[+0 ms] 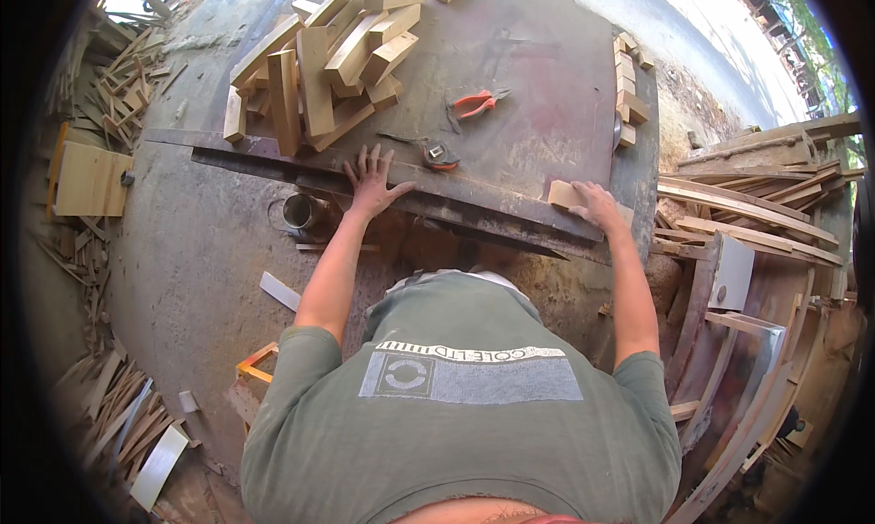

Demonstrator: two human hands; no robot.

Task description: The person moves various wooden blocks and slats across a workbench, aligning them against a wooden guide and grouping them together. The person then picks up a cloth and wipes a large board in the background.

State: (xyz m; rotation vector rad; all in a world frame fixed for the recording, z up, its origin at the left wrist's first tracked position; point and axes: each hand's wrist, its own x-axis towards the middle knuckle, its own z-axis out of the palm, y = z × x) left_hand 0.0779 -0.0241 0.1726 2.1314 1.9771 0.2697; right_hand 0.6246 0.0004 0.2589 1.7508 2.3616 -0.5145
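Note:
My left hand (372, 185) lies with fingers spread on the near edge rail (483, 202) of a dusty workbench (551, 87). Close to the bench's near right corner, my right hand (599, 207) is closed over a short wooden block (565, 195), which shows on both sides of it. Between the hands and a little farther in lies a tape measure (439, 157) with orange and black on its case. Beyond it, orange-handled pliers (474, 106) rest on the bench top. A heap of cut wooden blocks (316, 82) covers the far left, beyond my left hand.
More small blocks (627, 91) line the bench's right edge. Long boards (747, 205) are stacked at the right, above a wooden frame (747, 323). Scrap wood (128, 424) litters the floor at left. A metal can (298, 212) stands below the bench's near edge.

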